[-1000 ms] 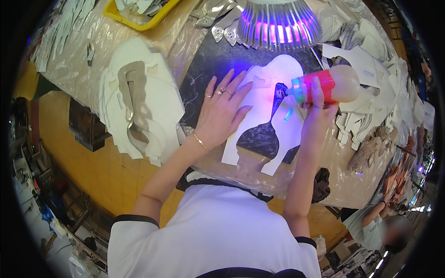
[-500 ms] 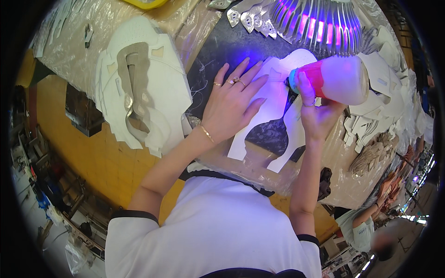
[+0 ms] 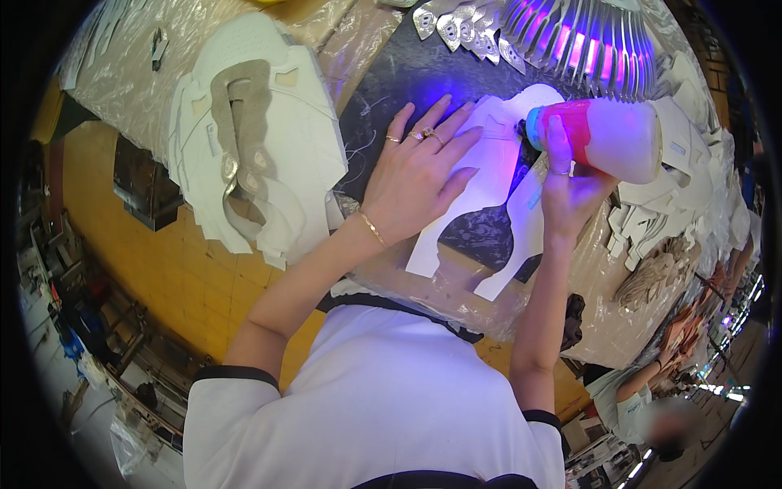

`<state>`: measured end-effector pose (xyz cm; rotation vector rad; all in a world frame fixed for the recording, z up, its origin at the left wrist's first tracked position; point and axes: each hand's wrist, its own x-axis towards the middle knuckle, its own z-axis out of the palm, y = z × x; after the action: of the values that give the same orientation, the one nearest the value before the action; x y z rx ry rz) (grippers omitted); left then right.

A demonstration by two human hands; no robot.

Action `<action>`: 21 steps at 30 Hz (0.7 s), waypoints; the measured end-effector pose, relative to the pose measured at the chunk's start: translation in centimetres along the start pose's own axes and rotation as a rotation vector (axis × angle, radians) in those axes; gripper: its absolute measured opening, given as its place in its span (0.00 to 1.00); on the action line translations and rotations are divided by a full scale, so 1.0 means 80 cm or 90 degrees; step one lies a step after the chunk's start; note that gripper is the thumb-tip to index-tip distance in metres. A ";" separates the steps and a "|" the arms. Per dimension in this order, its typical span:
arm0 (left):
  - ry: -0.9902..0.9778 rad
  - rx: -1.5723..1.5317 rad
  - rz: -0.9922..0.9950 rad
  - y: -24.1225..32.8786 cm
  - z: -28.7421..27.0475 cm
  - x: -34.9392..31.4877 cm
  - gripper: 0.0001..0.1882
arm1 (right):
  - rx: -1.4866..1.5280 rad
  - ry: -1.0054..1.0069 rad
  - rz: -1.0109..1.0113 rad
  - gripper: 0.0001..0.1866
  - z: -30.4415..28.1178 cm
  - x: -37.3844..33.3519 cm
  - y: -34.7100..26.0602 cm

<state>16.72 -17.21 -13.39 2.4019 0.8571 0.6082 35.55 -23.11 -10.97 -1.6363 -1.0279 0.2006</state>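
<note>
A white shoe-upper piece (image 3: 491,167) with two long legs lies on a dark board (image 3: 479,232), lit violet. My left hand (image 3: 414,183) rests flat on the left part of the piece and the board beside it, fingers spread and holding nothing. In my right hand (image 3: 568,204) is a translucent bottle (image 3: 623,138) with a pink band and a teal collar, tipped on its side. Its dark nozzle points left, close over the piece's upper part; whether it touches I cannot tell. My right thumb lies along the bottle's near side, and the other fingers are mostly hidden beneath it.
A finned lamp (image 3: 580,45) glows violet beyond the bottle. Silvery cut pieces (image 3: 468,31) fan out beside it. At left lies a stack of white uppers (image 3: 305,138) with a grey-brown piece (image 3: 262,102) on top. White parts (image 3: 664,200) and a tan bundle (image 3: 654,273) lie right. Another person (image 3: 619,399) is farther right.
The bottle's nozzle has moved slightly farther up along the white piece. My left hand keeps its place on the piece. The whole view has shifted a little.
</note>
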 end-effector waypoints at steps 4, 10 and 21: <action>0.011 0.003 0.005 0.000 0.001 0.000 0.21 | -0.012 0.031 0.019 0.32 0.002 -0.006 -0.002; 0.008 0.006 0.006 0.000 0.000 0.000 0.22 | 0.006 0.010 0.035 0.31 -0.002 -0.014 -0.004; 0.012 0.006 0.009 -0.001 0.002 -0.001 0.22 | -0.021 -0.047 0.004 0.28 -0.006 -0.020 -0.014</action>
<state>16.76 -17.25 -13.57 2.4156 0.8530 0.6338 34.29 -24.61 -10.48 -1.6721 -1.0870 0.2511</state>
